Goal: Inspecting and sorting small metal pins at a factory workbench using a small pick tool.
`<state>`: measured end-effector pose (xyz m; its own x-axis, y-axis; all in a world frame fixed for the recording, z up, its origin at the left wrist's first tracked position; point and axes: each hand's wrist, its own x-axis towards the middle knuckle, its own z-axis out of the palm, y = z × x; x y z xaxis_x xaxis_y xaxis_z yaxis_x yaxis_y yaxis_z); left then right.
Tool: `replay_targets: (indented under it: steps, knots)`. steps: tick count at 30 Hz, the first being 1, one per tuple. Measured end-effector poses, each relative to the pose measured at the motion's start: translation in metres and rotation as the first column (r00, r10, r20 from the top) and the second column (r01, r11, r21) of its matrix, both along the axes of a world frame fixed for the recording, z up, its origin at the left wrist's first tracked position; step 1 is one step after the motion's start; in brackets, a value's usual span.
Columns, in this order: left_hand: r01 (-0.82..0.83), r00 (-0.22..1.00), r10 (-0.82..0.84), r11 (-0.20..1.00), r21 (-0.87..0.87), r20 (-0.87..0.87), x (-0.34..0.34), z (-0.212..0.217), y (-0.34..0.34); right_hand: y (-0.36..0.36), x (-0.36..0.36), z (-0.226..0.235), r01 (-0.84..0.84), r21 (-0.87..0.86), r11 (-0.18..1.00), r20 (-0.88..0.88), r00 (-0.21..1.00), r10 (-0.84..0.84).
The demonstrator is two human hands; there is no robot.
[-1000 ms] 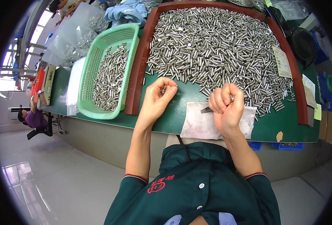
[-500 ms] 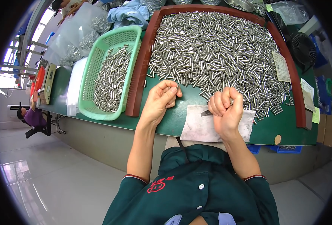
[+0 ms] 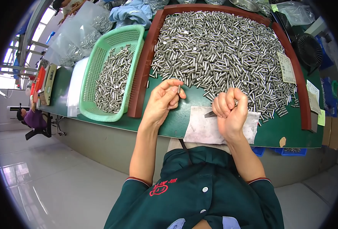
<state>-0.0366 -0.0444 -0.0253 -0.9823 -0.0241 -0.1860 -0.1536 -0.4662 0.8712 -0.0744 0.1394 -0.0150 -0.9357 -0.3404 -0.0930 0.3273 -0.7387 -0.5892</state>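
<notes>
My left hand (image 3: pixel 164 100) is closed, pinching a small metal pin (image 3: pixel 179 89) upright between thumb and fingertips, just in front of the pile's near edge. Curled into a fist over a stained white cloth (image 3: pixel 199 128), my right hand (image 3: pixel 230 110) grips a dark flat strip (image 3: pixel 209 114) whose end sticks out toward the left. The rest of that strip is hidden by my fingers. Beyond both hands spreads a wide pile of short shiny metal pins (image 3: pixel 215 49) on the green tabletop (image 3: pixel 176 120).
A reddish-brown frame (image 3: pixel 138 91) borders the pile. Left of it stands a light green basket (image 3: pixel 87 87) partly filled with pins. Bags of parts (image 3: pixel 75 42) lie farther left. At the right are paper labels (image 3: pixel 286 68) and a black fan (image 3: pixel 307 51). Another person (image 3: pixel 35 115) sits far left.
My left fingers have shifted slightly, and the pin between them now stands upright and shows more. My right hand stays in place.
</notes>
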Motion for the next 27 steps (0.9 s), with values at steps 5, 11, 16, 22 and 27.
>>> replay_targets:
  steps: [5,11,16,22,27]
  knots:
    - [0.016,0.999,-0.006,0.951,-0.309,0.033,0.007,0.009,0.008,0.0,-0.001,0.001,0.001,-0.009,1.0,0.006,1.0,0.0]
    - [0.052,0.984,-0.174,0.498,-0.866,-0.041,0.026,0.024,0.04,0.0,-0.001,0.001,-0.01,0.025,1.0,-0.014,1.0,0.011]
    - [-0.004,0.989,-0.139,0.303,-0.953,-0.048,0.028,0.021,0.053,0.002,-0.001,-0.001,-0.017,-0.052,0.998,-0.048,0.999,0.015]
    - [-0.133,0.983,-0.086,0.296,-0.946,-0.165,0.029,0.014,0.059,0.0,0.0,-0.002,-0.031,-0.023,0.999,-0.049,0.998,0.03]
    - [-0.108,0.987,-0.089,0.262,-0.959,-0.135,0.028,0.018,0.06,-0.001,0.0,-0.002,-0.015,-0.015,1.0,-0.045,0.999,0.015]
